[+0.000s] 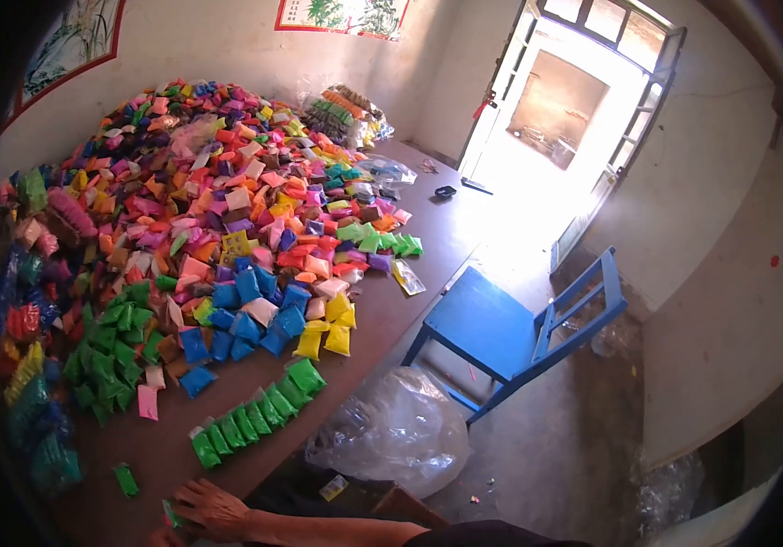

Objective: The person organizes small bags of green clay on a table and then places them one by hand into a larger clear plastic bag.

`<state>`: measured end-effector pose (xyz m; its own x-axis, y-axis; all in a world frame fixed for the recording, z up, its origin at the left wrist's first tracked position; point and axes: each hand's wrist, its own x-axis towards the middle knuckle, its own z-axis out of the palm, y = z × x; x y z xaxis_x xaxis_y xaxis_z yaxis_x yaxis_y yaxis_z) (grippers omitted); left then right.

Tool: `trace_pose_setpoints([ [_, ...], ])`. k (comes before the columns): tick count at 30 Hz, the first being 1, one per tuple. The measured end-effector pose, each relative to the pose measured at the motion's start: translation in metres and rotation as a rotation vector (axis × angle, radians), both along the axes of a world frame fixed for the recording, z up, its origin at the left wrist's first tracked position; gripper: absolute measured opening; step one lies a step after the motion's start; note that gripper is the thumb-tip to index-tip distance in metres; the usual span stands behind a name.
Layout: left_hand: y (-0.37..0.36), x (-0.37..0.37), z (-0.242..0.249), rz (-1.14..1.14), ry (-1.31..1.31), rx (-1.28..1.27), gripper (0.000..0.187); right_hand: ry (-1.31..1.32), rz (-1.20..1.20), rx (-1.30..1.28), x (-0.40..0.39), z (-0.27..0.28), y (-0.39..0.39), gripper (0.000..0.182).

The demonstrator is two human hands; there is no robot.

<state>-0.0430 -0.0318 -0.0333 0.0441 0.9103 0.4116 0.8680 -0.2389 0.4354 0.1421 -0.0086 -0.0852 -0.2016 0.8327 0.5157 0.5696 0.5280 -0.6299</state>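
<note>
My right hand (212,510) reaches in over the table's near edge, its fingers curled against a small green packet (171,514). A dim patch at the bottom edge beside it seems to be part of my left hand (165,538); its fingers are hidden. One more green packet (126,479) lies alone just beyond. Farther right, a neat row of green packets (256,415) lies side by side along the table edge. A loose heap of darker green packets (110,356) sits to the left, next to blue packets (247,310) and several yellow packets (337,342).
A large mound of many-coloured packets (200,182) covers much of the brown table (355,351). Bundled packs (347,114) sit at the back. Beside the table stand a blue chair (482,319) and a clear plastic bag (400,433). The doorway (560,109) is bright.
</note>
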Motion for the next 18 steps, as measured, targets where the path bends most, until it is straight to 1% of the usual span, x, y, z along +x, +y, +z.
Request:
trace_pose_setpoints([
  [1,-0.003,0.002,-0.005,-0.008,0.008,0.006,0.019,-0.003,0.001,-0.014,0.001,0.001,-0.001,0.048],
  [4,0.004,-0.012,-0.017,0.059,0.029,0.071,0.019,-0.016,0.003,-0.01,0.002,-0.002,0.001,0.049],
  [5,0.008,-0.021,-0.02,0.101,0.004,0.017,0.019,-0.02,0.006,-0.002,0.0,-0.005,0.001,0.049],
  [8,0.01,-0.02,0.003,0.101,0.043,-0.027,0.018,0.026,-0.021,0.093,-0.003,-0.006,0.004,0.049],
  [11,0.004,-0.003,0.002,-0.015,0.008,0.054,0.017,0.063,0.004,-0.015,-0.001,0.004,-0.002,0.05],
  [14,-0.001,0.01,0.004,-0.028,-0.002,0.08,0.017,0.033,0.008,-0.058,-0.002,-0.005,0.0,0.051],
  [17,0.006,-0.008,0.006,0.04,0.082,0.019,0.019,-0.015,-0.004,-0.031,-0.001,-0.003,0.0,0.053],
  [18,0.01,-0.013,0.002,0.033,0.038,-0.001,0.02,-0.003,-0.039,0.032,-0.001,-0.003,0.001,0.045],
])
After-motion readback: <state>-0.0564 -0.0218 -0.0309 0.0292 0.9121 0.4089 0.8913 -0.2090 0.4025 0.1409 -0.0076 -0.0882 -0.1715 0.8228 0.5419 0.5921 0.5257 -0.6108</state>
